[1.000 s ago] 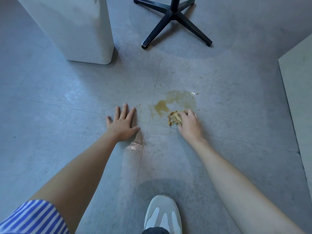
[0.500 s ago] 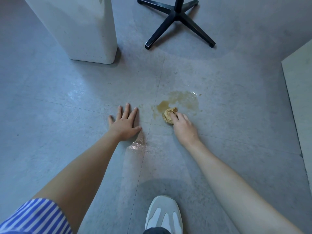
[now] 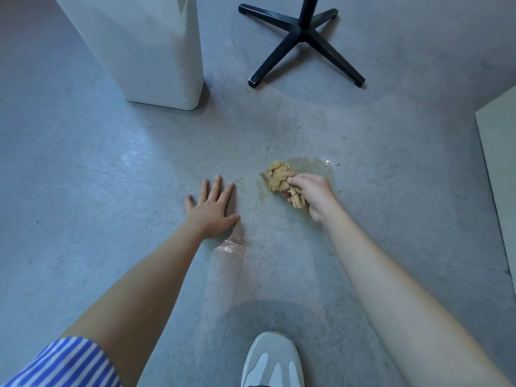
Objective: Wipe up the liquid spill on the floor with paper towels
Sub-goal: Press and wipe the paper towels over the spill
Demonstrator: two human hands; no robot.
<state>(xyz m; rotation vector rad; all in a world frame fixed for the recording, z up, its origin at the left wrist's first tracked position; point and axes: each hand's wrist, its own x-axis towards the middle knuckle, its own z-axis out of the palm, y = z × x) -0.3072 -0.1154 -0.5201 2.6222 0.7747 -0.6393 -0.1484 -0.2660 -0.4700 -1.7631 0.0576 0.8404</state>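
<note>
Grey speckled floor [image 3: 83, 163]: matt tile, w/ glossy wet patch [image 3: 231, 244] by the seam. Tan paper towel wad [image 3: 279, 177]: soaked, crumpled, rough. Thin spill [image 3: 315, 164]: shiny film. Black star base [image 3: 282, 48]: prob. metal, semi-gloss. White bin [image 3: 156, 51]: smooth, speckled, slight sheen. Striped sleeve [image 3: 67, 364]: cloth. Grey shoe [image 3: 272, 361]: matt, suede-like.

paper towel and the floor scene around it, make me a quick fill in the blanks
The hand gripping the stained paper towel is the person's ____ one.
The left hand lies ____ on the floor, fingers spread.
The black metal base shows ____ legs in view.
Missing words: right; flat; four.
</note>
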